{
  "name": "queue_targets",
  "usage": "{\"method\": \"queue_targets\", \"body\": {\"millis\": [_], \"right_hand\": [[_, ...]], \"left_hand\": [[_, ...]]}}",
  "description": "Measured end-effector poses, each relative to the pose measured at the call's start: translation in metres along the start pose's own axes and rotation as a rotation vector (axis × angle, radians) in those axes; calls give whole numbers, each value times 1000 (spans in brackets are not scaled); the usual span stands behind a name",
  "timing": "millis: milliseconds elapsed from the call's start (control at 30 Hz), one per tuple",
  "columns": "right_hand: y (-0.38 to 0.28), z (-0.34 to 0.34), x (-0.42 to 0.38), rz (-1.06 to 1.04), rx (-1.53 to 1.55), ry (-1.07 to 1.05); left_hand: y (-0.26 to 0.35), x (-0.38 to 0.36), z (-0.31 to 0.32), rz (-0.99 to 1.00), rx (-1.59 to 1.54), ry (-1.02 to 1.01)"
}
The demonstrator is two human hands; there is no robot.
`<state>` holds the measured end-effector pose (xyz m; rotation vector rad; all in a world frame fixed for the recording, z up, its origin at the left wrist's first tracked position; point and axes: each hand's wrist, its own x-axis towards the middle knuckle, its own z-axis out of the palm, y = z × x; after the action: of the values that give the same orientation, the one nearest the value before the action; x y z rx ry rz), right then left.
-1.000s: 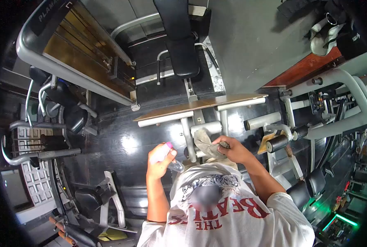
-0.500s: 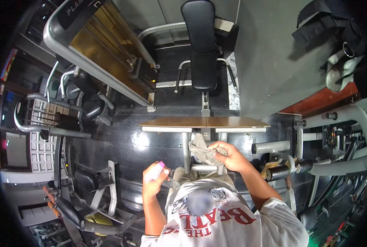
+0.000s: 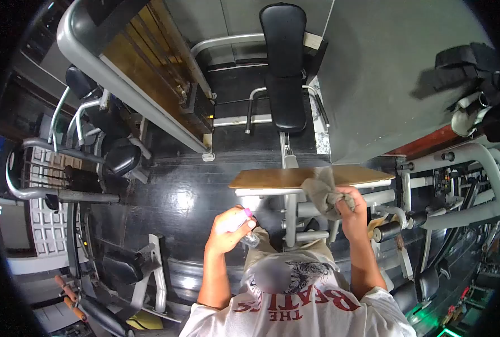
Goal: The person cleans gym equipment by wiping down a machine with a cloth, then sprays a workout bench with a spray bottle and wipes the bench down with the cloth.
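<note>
My left hand [image 3: 227, 231] is closed around a small clear plastic bottle [image 3: 252, 240] with a pink top that pokes out above the thumb. Its fingers hide most of the bottle, which is held left of the wooden platform. A crumpled grey cloth [image 3: 321, 194] is bunched in my right hand [image 3: 353, 209], between thumb and fingers. One corner of the cloth sticks up and overlaps the brown wooden platform [image 3: 278, 177] in this view. The platform rests on a white metal frame [image 3: 291, 216] right in front of my legs.
Beyond the platform stands a black padded seat [image 3: 286, 101] on a rail. A weight-stack machine [image 3: 132, 84] rises at the left. Along the right are a grey wall [image 3: 373, 84] and a grey tubular machine [image 3: 480, 196]. Dark floor [image 3: 177, 196] shows on the left.
The view has shifted, so the platform now appears farther right. My right hand has carried the cloth up and to the right, against the platform's edge in view. The left hand keeps the bottle.
</note>
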<state>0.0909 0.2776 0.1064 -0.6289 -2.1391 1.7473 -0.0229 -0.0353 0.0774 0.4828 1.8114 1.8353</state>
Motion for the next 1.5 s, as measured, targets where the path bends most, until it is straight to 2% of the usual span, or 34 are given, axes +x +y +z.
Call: {"method": "queue_targets", "body": {"millis": [100, 267, 367, 533, 567, 667, 733, 867, 1100, 1300, 1500], "right_hand": [[-17, 47, 9, -1, 28, 210], [-14, 89, 33, -52, 339, 324], [-8, 105, 44, -102, 283, 353], [32, 149, 64, -124, -46, 361], [39, 158, 68, -258, -212, 373], [32, 183, 75, -293, -187, 273], [32, 195, 78, -283, -146, 231], [33, 206, 79, -441, -341, 228], [33, 208, 80, -283, -544, 212], [29, 210, 70, -296, -644, 153], [39, 209, 82, -394, -438, 88]], "left_hand": [[3, 4, -51, 13, 28, -68], [-1, -1, -113, -40, 38, -48], [0, -10, -137, -55, -7, -19], [8, -35, -166, -88, 8, 36], [11, -40, -173, -79, 33, 48], [12, -61, -189, -119, -8, 168], [8, -72, -196, -127, -8, 256], [-3, -97, -200, -116, -21, 340], [-5, -124, -188, -80, -49, 396], [-7, -142, -178, -37, -67, 447], [-7, -183, -175, 19, -127, 605]]}}
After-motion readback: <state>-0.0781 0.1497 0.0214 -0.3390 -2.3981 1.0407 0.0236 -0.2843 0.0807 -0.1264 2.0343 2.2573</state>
